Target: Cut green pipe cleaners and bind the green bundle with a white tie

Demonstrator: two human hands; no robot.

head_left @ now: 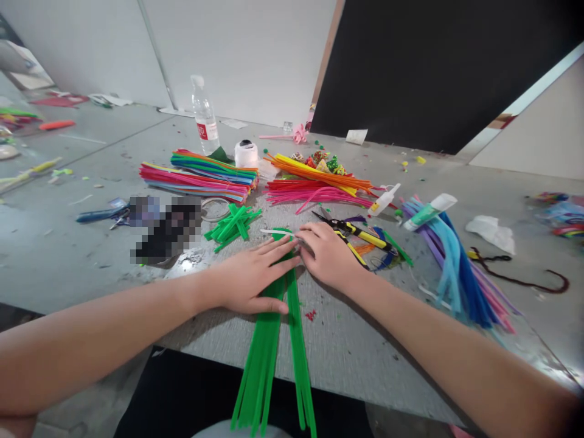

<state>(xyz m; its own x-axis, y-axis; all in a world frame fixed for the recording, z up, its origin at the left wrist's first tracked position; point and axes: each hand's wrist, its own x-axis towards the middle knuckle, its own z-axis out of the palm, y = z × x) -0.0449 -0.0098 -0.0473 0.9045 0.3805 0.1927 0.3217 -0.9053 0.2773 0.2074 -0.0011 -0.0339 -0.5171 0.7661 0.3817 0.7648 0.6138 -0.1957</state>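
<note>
Long green pipe cleaners (262,359) lie in a wide bunch and a narrower bunch (297,340), running over the table's front edge. My left hand (258,274) rests flat across the wide bunch, fingers stretched out and slightly apart. Close to its fingertips, my right hand (331,255) is closed, its fingers curled. A thin white strip (276,232) crosses the top of the green bunch and runs to my right fingertips, which appear to pinch its end. Short cut green pieces (232,225) sit in a pile beyond my left hand. Yellow-and-black pliers (369,236) lie beside my right hand.
Colourful pipe cleaner bundles (201,179) and orange and red ones (319,182) lie further back. Behind them stand a water bottle (205,121) and a white thread spool (246,155). Blue and purple pipe cleaners (465,280) with a tube (431,212) lie right; a pixelated dark object (168,231) left.
</note>
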